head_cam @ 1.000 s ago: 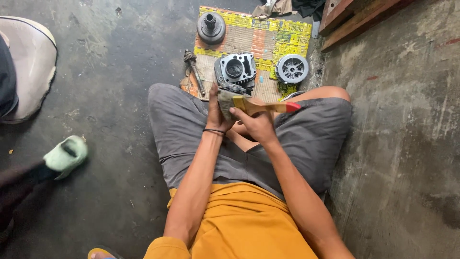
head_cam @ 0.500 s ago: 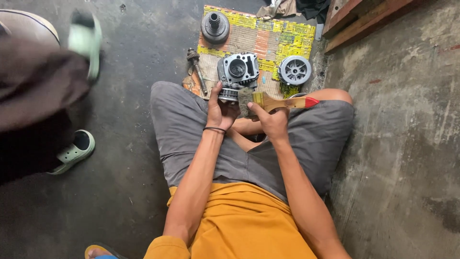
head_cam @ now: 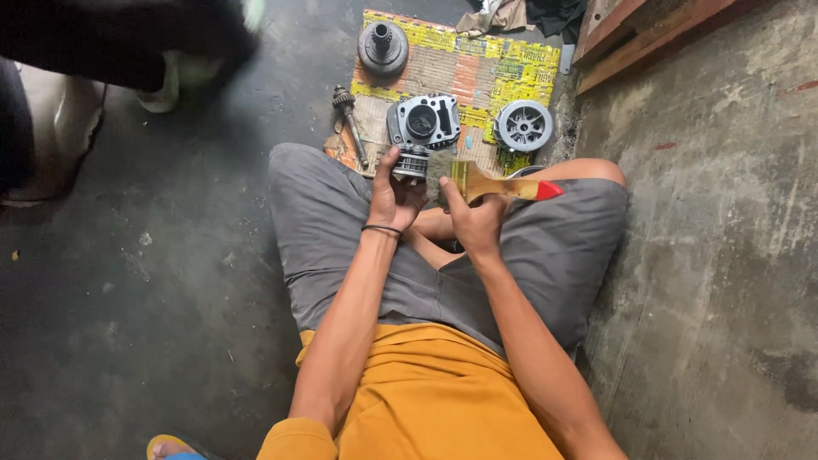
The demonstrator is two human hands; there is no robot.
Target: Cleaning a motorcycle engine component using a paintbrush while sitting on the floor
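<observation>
Left hand (head_cam: 394, 198) grips a small metal part (head_cam: 412, 161). Right hand (head_cam: 474, 220) grips a brush (head_cam: 477, 181), bristles touching that part, above cardboard (head_cam: 477, 72).

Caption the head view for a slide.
Seated person's left hand holds a small metal part; right hand grips a paintbrush.

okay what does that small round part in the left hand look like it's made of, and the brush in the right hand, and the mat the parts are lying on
Small round part: probably metal, dull grey with stacked ridges.
Brush in the right hand: seemingly wooden handle, pale yellow with a red tip; dirty grey bristles.
Mat: likely flattened cardboard, printed yellow and orange, with worn edges.
The left hand grips the part from below.
</observation>
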